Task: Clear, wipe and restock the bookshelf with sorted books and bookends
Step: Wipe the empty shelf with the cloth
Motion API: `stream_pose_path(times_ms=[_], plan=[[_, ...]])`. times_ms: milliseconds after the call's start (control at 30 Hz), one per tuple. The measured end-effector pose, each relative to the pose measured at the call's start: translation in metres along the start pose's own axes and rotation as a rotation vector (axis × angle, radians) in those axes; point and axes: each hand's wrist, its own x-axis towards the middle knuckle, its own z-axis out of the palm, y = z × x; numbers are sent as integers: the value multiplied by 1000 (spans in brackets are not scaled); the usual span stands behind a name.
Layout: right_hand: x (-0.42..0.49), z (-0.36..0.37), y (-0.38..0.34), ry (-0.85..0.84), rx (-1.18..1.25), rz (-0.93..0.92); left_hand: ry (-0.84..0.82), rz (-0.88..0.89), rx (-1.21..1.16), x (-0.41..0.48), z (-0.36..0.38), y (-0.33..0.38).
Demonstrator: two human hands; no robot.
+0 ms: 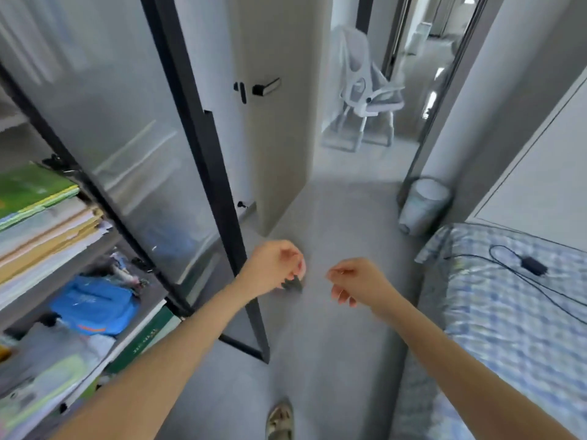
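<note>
The bookshelf (104, 239) stands at the left with its black-framed glass door (143, 128) swung open. A flat stack of books and papers (47, 230), green book on top, lies on one shelf. Below it are a blue pouch (92, 306), a dark green book (143, 339) and blurred clutter. My left hand (270, 268) hovers over the floor beside the door's edge, fingers curled. A small dark and pink thing (293, 283) shows at its fingertips; whether the hand holds it is unclear. My right hand (355, 281) hangs loosely curled and holds nothing.
A bed with a blue checked sheet (508, 312) runs along the right, with a black cable and adapter (533, 265) on it. A white bin (422, 204) stands by the wall. Ahead are an open room door (273, 122) and a white chair (368, 96). My foot (279, 420) is below.
</note>
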Motion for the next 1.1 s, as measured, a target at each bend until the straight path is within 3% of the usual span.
stream_pose_path(times_ms=[100, 367, 533, 767, 900, 1100], plan=[[45, -20, 3, 52, 61, 58, 31, -54, 10, 81, 16, -19], [177, -64, 20, 98, 163, 171, 138, -409, 48, 248, 69, -64], [291, -98, 49, 28, 161, 223, 251, -654, -322, 342, 96, -108], [486, -118, 124, -102, 18, 326, 314, -1034, -138, 450, 146, -218], [589, -91, 184, -179, -116, 358, 233, -1054, 27, 505, 170, -258], [687, 4, 298, -332, -201, 452, 78, -1073, 157, 572, 225, -387]])
